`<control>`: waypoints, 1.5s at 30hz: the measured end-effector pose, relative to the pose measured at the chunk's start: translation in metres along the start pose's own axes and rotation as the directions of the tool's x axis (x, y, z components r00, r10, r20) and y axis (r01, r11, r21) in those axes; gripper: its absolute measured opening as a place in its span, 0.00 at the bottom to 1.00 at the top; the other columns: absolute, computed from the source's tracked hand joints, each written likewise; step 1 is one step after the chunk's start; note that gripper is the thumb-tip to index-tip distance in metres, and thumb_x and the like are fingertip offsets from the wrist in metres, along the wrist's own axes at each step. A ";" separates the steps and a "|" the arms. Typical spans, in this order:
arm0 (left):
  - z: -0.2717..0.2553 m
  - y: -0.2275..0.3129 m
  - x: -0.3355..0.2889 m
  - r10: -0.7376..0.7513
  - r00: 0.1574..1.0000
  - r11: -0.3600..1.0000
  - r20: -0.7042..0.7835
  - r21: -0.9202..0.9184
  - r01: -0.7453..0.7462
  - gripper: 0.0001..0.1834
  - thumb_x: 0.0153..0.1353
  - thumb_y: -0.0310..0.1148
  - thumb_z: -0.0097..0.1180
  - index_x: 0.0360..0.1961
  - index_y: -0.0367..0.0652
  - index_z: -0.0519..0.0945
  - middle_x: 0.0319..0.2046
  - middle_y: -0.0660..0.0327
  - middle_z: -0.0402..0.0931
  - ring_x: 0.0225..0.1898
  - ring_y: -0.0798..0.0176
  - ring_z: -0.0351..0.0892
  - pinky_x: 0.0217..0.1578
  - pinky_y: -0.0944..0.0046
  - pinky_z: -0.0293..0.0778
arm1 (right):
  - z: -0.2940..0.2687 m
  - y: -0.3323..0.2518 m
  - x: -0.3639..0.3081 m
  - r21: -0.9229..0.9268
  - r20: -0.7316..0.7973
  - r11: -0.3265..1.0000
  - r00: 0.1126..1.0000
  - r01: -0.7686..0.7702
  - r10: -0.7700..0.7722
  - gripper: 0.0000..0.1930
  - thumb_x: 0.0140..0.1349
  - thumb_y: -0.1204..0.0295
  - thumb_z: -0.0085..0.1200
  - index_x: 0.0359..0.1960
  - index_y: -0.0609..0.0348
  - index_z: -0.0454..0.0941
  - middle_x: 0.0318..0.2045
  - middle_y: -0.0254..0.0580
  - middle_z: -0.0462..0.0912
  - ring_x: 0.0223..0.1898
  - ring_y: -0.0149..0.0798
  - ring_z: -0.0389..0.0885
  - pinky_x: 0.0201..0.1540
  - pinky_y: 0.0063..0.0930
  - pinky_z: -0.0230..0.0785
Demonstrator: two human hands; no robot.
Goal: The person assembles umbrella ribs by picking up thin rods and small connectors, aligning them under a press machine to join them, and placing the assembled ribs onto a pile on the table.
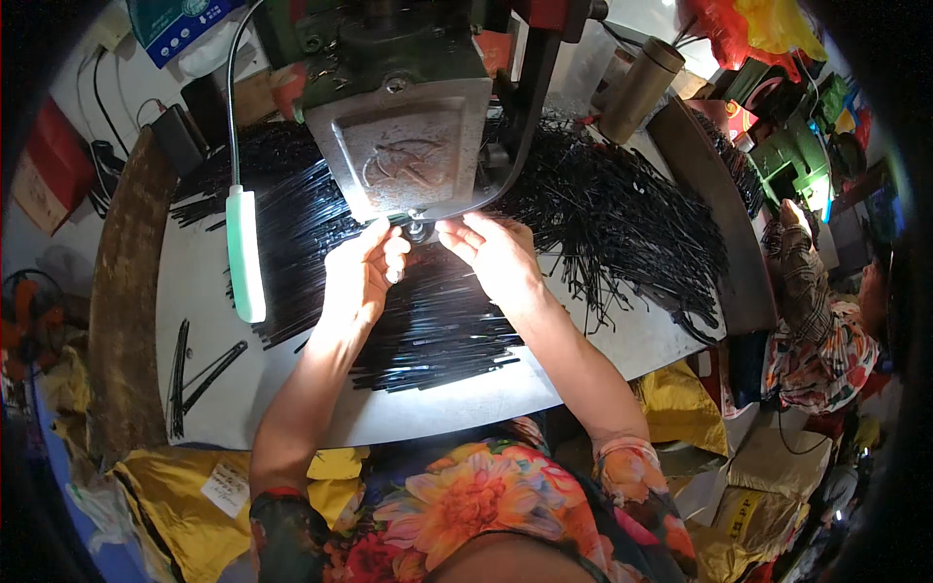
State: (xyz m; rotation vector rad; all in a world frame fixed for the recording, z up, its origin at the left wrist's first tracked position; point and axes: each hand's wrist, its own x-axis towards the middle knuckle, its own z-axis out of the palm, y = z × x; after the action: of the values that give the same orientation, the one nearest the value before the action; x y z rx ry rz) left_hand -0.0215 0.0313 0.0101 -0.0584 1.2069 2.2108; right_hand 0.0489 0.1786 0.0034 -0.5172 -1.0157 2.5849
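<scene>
My left hand (362, 272) and my right hand (498, 257) meet from either side at the small metal tool tip (417, 229) under the head of a bench machine (403, 146). Thumb and fingers of both hands are pinched together close to the tip. Whatever lies between them is too small and too brightly lit to make out. Below my hands, a layer of thin black strips (437, 335) lies side by side on the pale worktable (389, 423). More dark strips (301, 233) are spread left of my left hand.
A tangled heap of black rods (622, 209) covers the table's right side. A lit green-and-white lamp (245, 255) hangs at the left. Two black pieces (209, 377) lie near the left edge. Yellow sacks (680, 403) sit below the table. Another person's sleeve (805, 282) shows far right.
</scene>
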 end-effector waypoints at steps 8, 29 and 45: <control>0.000 -0.004 -0.003 0.056 0.998 0.998 -0.007 -0.005 -0.056 0.11 0.55 0.32 0.48 0.29 0.32 0.73 0.21 0.56 0.73 0.17 0.69 0.69 0.18 0.74 0.64 | -0.001 0.008 0.001 0.042 0.076 0.995 0.993 0.089 -0.092 0.07 0.54 0.79 0.42 0.31 0.75 0.69 0.32 0.58 0.74 0.35 0.48 0.76 0.43 0.38 0.71; -0.017 0.009 0.004 -0.182 0.976 0.980 0.117 -0.064 0.190 0.11 0.53 0.31 0.50 0.31 0.31 0.72 0.24 0.54 0.75 0.20 0.69 0.72 0.19 0.76 0.69 | -0.044 -0.042 0.011 -0.823 0.185 0.501 0.960 0.267 -0.208 0.09 0.50 0.70 0.52 0.27 0.64 0.76 0.20 0.36 0.76 0.16 0.23 0.68 0.17 0.16 0.58; -0.032 0.019 -0.014 -0.118 0.978 0.990 0.171 -0.053 0.129 0.01 0.47 0.22 0.50 0.22 0.36 0.72 0.25 0.54 0.73 0.25 0.65 0.70 0.28 0.68 0.70 | -0.011 -0.014 -0.014 -0.571 0.747 -0.591 0.660 0.571 -0.084 0.06 0.44 0.77 0.46 0.26 0.57 0.70 0.25 0.36 0.71 0.30 0.38 0.71 0.32 0.28 0.67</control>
State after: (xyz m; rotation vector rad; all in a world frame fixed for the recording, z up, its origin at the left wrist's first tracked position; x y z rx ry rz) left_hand -0.0282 -0.0080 0.0102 0.0251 1.0137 2.1003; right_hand 0.0678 0.1888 0.0085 0.1909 -2.6957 0.1840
